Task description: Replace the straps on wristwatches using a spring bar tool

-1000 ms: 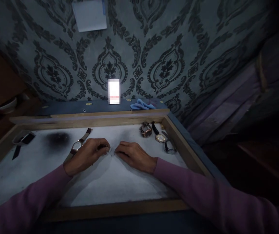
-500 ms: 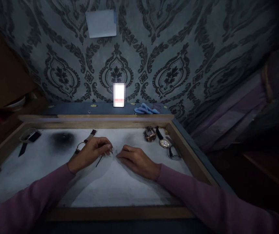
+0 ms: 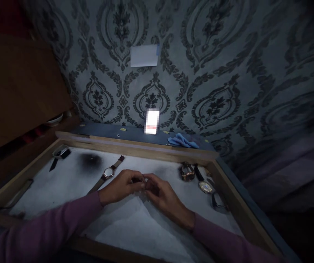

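My left hand (image 3: 124,187) and my right hand (image 3: 167,201) meet above the white surface of a shallow wooden tray (image 3: 115,233). The fingertips of both are pinched together and touching or almost touching. Whatever small thing may be between them is hidden by the fingers. Beside my left hand lies a wristwatch (image 3: 108,172) with a pale dial and a brownish strap, partly behind the wrist. To the right of my right hand are a bulky rose-gold watch (image 3: 186,171), a gold-toned watch (image 3: 205,187) with a black strap, and a dark watch (image 3: 219,203).
A watch with a dark rectangular face (image 3: 65,153) lies in the tray's far left corner, with a long dark strip (image 3: 19,193) nearer. Behind the raised wooden rim (image 3: 135,148) are a glowing phone-like screen (image 3: 151,121) and a blue cloth (image 3: 182,140). A wooden cabinet (image 3: 19,91) stands left.
My right hand has come up against my left; they were slightly apart before. A thin dark stick-like thing seen under my left hand no longer shows. The camera view has shifted and tilted.
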`<state>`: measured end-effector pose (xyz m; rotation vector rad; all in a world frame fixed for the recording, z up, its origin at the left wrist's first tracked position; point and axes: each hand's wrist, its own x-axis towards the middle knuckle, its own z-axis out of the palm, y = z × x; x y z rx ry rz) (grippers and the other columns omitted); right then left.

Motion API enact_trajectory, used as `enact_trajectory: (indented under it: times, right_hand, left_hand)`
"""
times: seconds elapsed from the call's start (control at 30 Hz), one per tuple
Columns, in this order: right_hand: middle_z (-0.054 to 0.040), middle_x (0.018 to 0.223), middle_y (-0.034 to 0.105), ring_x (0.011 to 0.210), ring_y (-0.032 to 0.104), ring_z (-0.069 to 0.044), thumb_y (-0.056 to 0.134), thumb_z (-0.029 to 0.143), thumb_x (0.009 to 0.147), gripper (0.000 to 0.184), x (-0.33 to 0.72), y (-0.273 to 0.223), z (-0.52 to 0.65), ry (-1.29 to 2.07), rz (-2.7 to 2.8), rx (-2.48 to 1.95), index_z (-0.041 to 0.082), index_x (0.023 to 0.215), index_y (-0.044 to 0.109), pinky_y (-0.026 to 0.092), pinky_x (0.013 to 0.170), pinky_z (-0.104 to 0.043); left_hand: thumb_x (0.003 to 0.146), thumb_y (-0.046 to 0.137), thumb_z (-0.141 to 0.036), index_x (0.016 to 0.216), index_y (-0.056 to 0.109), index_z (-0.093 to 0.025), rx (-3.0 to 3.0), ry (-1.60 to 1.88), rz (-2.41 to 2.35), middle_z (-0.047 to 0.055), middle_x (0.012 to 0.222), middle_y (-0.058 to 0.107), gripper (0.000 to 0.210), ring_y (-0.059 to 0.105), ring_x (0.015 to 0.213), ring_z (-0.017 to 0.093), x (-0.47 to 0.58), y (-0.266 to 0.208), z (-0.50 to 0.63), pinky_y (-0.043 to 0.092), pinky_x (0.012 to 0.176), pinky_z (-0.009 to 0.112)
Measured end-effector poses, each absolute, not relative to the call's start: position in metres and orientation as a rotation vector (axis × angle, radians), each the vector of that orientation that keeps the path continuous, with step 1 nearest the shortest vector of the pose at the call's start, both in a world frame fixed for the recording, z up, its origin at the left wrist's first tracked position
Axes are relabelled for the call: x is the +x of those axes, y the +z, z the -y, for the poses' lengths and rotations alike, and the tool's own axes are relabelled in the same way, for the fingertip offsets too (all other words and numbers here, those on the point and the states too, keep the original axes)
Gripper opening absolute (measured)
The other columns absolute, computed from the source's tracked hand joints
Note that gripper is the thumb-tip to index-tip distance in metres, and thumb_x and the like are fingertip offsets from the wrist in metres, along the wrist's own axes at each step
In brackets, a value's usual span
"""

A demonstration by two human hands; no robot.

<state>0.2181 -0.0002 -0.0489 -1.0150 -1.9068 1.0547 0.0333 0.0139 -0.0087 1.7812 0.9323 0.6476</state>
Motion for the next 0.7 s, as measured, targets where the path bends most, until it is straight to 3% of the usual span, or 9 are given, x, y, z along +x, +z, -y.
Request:
enact_trajectory:
  times: [0.13,0.33,0.47,0.7]
  right_hand:
    - [-0.0014,0.077,0.059,0.068,0.056,-0.016,0.055,0.023,0.081,0.029,0.219,-0.052,-0.002,1.124,1.811,-1.089,0.017,0.108,0.061,0.044,0.06,-0.026]
    - [-0.0011,0.072,0.055,0.067,0.052,-0.016,0.055,0.034,0.083,0.018,0.218,-0.056,-0.006,1.203,1.726,-1.134,0.017,0.083,0.061,0.042,0.061,-0.027]
    - [0.0004,0.07,0.049,0.065,0.046,-0.014,0.05,0.036,0.088,0.022,0.216,-0.055,-0.006,1.155,1.767,-1.116,0.017,0.08,0.055,0.037,0.059,-0.025]
    - [0.0024,0.069,0.044,0.062,0.041,-0.013,0.045,0.029,0.092,0.016,0.213,-0.05,0.004,1.012,1.91,-1.1,0.019,0.079,0.047,0.032,0.058,-0.026]
  left_hand:
    - [0.086,0.053,-0.027,0.095,0.063,-0.017,2.076,0.641,-1.129,0.003,0.084,0.065,0.016,0.058,0.075,0.016,0.005,0.003,-0.025,0.043,0.066,0.025]
    - [0.083,0.051,-0.034,0.085,0.057,-0.019,2.2,0.427,-1.629,0.0,0.072,0.061,0.016,0.057,0.071,0.018,-0.055,0.009,-0.042,0.038,0.062,0.026]
    - [0.077,0.057,-0.046,0.082,0.056,-0.019,2.093,0.217,-1.691,0.001,0.078,0.063,0.028,0.058,0.073,0.02,-0.065,0.003,-0.038,0.036,0.06,0.026]
    - [0.075,0.058,-0.044,0.083,0.053,-0.02,2.126,0.153,-1.737,0.003,0.085,0.063,0.025,0.058,0.077,0.022,-0.054,-0.008,-0.033,0.034,0.062,0.028]
